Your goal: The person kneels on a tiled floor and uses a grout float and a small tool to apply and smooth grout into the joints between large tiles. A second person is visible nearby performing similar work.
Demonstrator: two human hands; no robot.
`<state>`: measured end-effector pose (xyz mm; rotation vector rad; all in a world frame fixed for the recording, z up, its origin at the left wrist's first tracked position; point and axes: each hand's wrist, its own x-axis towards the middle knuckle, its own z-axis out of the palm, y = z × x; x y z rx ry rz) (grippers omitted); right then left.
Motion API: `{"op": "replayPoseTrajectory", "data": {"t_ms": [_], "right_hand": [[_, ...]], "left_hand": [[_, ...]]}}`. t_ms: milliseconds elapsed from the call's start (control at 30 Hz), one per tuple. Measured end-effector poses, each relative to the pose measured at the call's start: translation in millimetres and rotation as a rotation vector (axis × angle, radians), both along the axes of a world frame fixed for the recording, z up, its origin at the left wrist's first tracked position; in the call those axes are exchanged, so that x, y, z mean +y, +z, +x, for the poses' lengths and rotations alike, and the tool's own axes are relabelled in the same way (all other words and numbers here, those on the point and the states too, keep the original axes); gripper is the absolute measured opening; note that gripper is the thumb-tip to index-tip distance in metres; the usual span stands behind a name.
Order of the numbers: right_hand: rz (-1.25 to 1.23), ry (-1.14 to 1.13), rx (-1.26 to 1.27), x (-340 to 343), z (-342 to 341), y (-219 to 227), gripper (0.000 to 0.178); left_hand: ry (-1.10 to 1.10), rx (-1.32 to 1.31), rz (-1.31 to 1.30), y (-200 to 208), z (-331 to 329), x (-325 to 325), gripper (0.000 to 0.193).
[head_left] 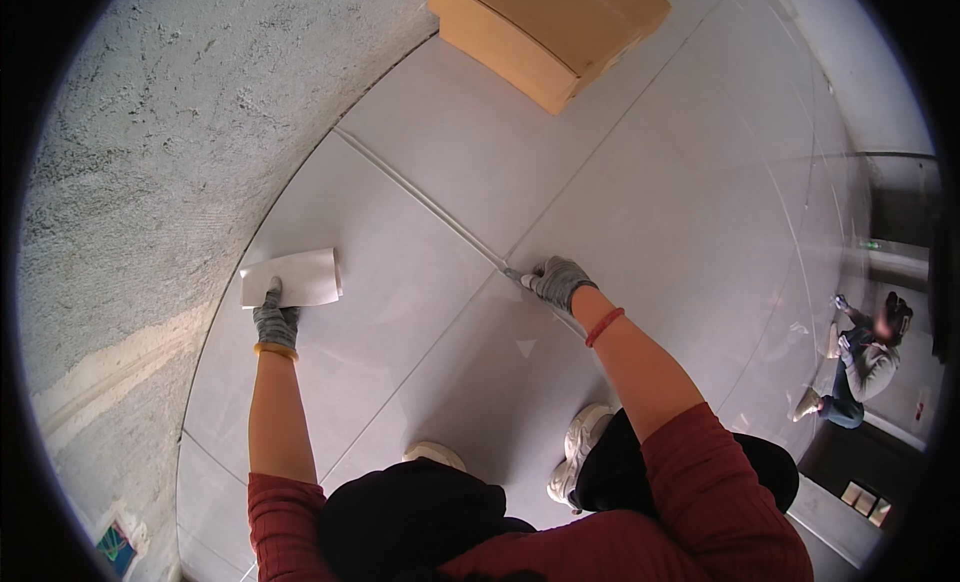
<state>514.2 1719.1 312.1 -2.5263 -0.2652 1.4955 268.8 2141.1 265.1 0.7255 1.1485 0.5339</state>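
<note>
My left hand [275, 317], in a grey knit glove, is closed on a folded white sheet [292, 278], thumb on top, over the floor near the rough wall. My right hand [560, 284], gloved alike, is closed around a slim grey hand tool [515, 275]; its exact kind is hard to make out. The tool's tip is at a tile joint, close to where the joints cross. From there a pale raised bead [420, 197] runs along the joint up to the wall. Large grey floor tiles [640, 232] lie beneath both hands.
A cardboard box [550, 32] stands on the tiles ahead. Rough, unfinished wall [180, 122] rises along the left, with a wire-filled box [117, 547] low in it. My shoes [580, 442] are close below the right hand. Another person [860, 367] crouches far right.
</note>
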Motion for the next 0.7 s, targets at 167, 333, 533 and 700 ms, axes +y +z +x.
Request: {"op": "replayPoseTrajectory", "data": {"t_ms": [167,333,533,700], "right_hand": [[-0.072,0.050,-0.006,4,0,11,0.039],[-0.149,0.075,-0.008,6,-2,19,0.039],[-0.233,0.096,-0.012,-6,-7,18,0.038],[-0.289,0.112,-0.012,-27,-13,21,0.037]], "left_hand": [[0.008,0.000,-0.005,1,1,-1,0.043],[-0.016,-0.002,0.026,-3,-1,0,0.046],[-0.007,-0.005,0.025,-7,-4,1,0.046],[-0.010,-0.028,-0.013,-9,-7,3,0.048]]}}
